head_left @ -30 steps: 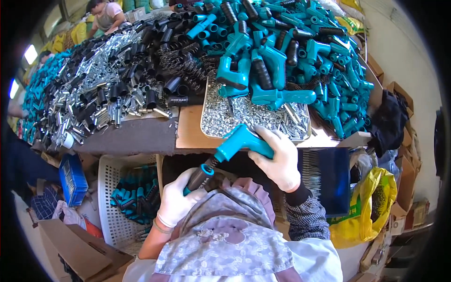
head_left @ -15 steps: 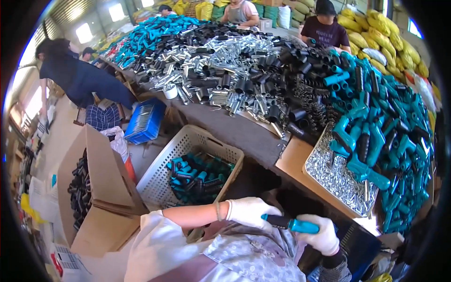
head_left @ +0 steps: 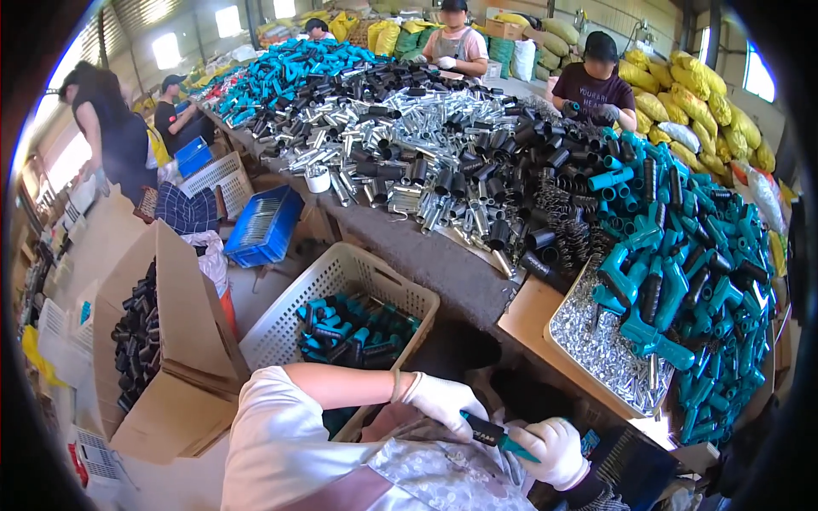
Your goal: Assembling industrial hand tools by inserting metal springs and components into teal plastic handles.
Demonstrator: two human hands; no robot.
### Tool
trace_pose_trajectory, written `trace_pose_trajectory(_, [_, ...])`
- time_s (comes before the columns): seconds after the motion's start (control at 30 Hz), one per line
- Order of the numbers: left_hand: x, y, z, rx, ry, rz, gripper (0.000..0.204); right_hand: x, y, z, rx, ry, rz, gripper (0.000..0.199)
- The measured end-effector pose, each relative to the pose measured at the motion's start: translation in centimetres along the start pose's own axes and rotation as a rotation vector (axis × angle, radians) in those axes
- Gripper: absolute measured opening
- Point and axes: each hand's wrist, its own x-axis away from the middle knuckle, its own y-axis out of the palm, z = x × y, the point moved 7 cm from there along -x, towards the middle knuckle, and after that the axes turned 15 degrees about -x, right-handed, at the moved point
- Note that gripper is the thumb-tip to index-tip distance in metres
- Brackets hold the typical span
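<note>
Both my hands wear white gloves and hold one black-and-teal plastic handle (head_left: 486, 431) in front of my apron. My left hand (head_left: 445, 404) is closed around its darker upper-left end. My right hand (head_left: 554, 453) grips the teal lower-right end, fingers wrapped over it. The handle slants down to the right, its black middle showing between the gloves. Just beyond my left arm, a beige plastic basket (head_left: 400, 288) holds many similar teal and black pieces. A tray (head_left: 558, 341) full of small shiny metal parts lies to the right, on the table corner.
Across the table (head_left: 388, 234) lie heaps of metal tubes (head_left: 341, 140), black sleeves (head_left: 545, 157), dark springs (head_left: 569, 209) and teal gun-shaped housings (head_left: 673, 281). At left stand an open cardboard box (head_left: 196, 319) of black parts and a blue crate (head_left: 264, 223). Several people work around the table.
My right hand and the handle have shifted down and to the left; my left hand has dropped slightly with them. The view has tilted up a little. At far left, a person has straightened up.
</note>
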Motion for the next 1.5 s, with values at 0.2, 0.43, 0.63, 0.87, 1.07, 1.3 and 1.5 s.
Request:
trace_pose_trajectory(0.2, [1.0, -2.7, 4.6, -0.741, -0.112, 0.095, 0.043, 3.6, 3.8, 4.9, -1.373, 0.995, 0.103, 0.061])
trace_pose_trajectory(0.43, [0.6, -7.0, 6.9, -1.072, 0.112, 0.482, 0.055, 1.7, 2.8, 5.7, -1.547, 0.846, 0.347, 0.06])
trace_pose_trajectory(0.63, [-0.6, -5.5, 2.6, -0.357, -0.098, 0.073, 0.061, -1.9, -0.8, 0.5, 0.107, 0.075, 0.113, 0.038])
trace_pose_trajectory(0.87, [-0.3, -0.9, -1.1, 0.256, -0.127, -0.207, 0.038, -1.2, 0.9, -1.1, 0.205, -0.216, -0.086, 0.032])
trace_pose_trajectory(1.07, [-0.4, -3.4, 0.8, -0.208, -0.054, -0.008, 0.048, -1.9, 0.5, 1.7, -0.203, 0.193, -0.138, 0.036])
trace_pose_trajectory(1.3, [1.1, -9.1, 8.9, -1.228, 0.254, 0.638, 0.035, 0.8, 4.7, 5.7, -1.742, 0.777, 0.364, 0.086])
trace_pose_trajectory(1.5, [4.1, -11.0, 4.4, 0.346, 0.157, 1.444, 0.058, -3.6, 2.8, 3.4, -1.198, 0.576, 0.715, 0.065])
